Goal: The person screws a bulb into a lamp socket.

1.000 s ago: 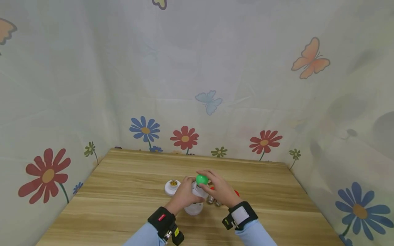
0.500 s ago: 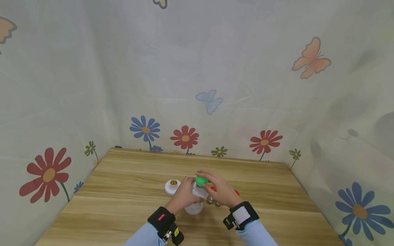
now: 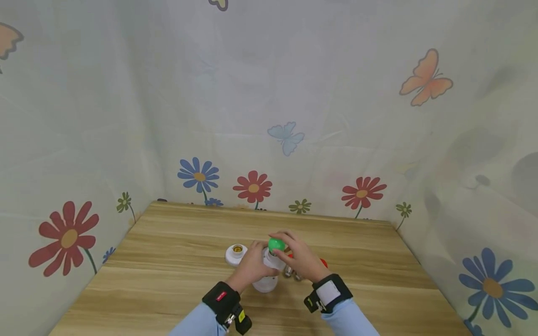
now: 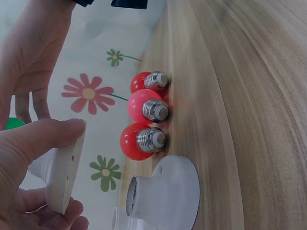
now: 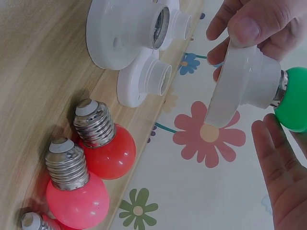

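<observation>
My left hand (image 3: 251,267) grips a white lamp holder (image 5: 240,84) by its round base, up off the table. A green light bulb (image 3: 276,244) sits at the holder's mouth, with a strip of its metal cap still showing in the right wrist view. My right hand (image 3: 303,259) has thumb and fingers round the bulb from the right in the head view. In the left wrist view most of the bulb (image 4: 14,123) is hidden behind the left hand.
White lamp holders stand on the wooden table (image 3: 189,233): one (image 3: 265,283) below my hands, another (image 3: 234,256) to the left. Two red bulbs (image 4: 134,143) (image 4: 139,82) and a pink bulb (image 4: 141,105) lie to the right. A flowered curtain hangs behind.
My right fingers have shifted round the green bulb, covering more of it half a second ago and less now. The left hand and lamp holder stay nearly in place.
</observation>
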Available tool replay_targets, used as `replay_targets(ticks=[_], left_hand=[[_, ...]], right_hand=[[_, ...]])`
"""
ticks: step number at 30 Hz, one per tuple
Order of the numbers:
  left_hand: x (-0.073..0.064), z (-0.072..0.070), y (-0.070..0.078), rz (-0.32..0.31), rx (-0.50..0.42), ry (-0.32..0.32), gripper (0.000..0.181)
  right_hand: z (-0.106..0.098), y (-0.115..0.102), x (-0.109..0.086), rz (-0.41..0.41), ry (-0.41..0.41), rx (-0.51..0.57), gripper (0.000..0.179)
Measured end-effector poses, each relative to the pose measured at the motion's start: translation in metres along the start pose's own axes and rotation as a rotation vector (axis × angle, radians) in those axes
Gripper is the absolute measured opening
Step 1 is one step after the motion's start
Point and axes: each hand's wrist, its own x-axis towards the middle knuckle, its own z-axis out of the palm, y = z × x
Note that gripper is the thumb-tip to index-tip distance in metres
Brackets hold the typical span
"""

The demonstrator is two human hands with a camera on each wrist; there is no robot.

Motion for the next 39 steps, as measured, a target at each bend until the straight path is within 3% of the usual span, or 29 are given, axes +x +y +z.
replay_targets(ticks=[6,16,30,39], left_hand=[[0.0011,0.0002,-0.0027,0.011,0.001,0.002,0.079],[0.0017,0.0006,-0.0041,0.008,0.007,0.001,0.082],[0.0041,0.0031,-0.0084,0.022,-0.005,-0.003,0.080],[0.0046,0.0034,-0.0084,0.024,-0.004,0.007,0.081]], right_hand=[[-0.0010,0.0009,-0.0002,-0.022,-0.001,-0.003,0.043],[-0.0022,0.0074,-0.0016,-0.134,-0.011,-0.033,0.044],[-0.0006,-0.0003,-0.0014,-0.020,0.029,-0.045,0.040],[-0.0004,0.0018,-0.0027,-0.009,0.039,-0.040,0.041]])
